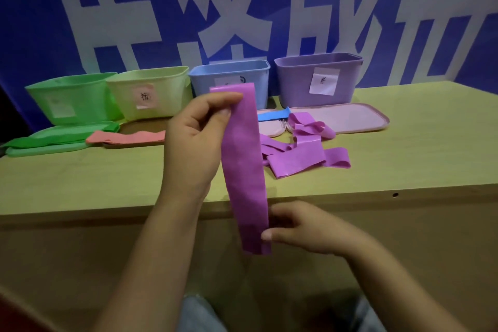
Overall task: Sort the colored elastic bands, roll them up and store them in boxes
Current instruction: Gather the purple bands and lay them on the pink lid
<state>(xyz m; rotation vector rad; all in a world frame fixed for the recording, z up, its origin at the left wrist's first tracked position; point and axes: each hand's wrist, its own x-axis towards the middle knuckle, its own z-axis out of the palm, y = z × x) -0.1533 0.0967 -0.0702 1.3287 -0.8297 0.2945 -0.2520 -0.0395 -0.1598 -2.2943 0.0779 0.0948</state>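
Note:
A long purple elastic band [245,164] hangs flat and upright in front of the table. My left hand [196,137] pinches its top end between thumb and fingers. Lower down, my right hand [299,226] pinches the band near its bottom end. More purple bands [301,148] lie in a loose heap on the table, to the right of the held one. Four labelled boxes stand in a row at the back: green [70,97], pale yellow [151,91], blue [231,75] and purple [318,78].
A pink band [126,137] and a green band [54,139] lie on lids at the left. A blue band [272,115] rests on a pink lid [347,118] in front of the purple box. The table's front edge [377,191] runs across the middle. A blue wall stands behind.

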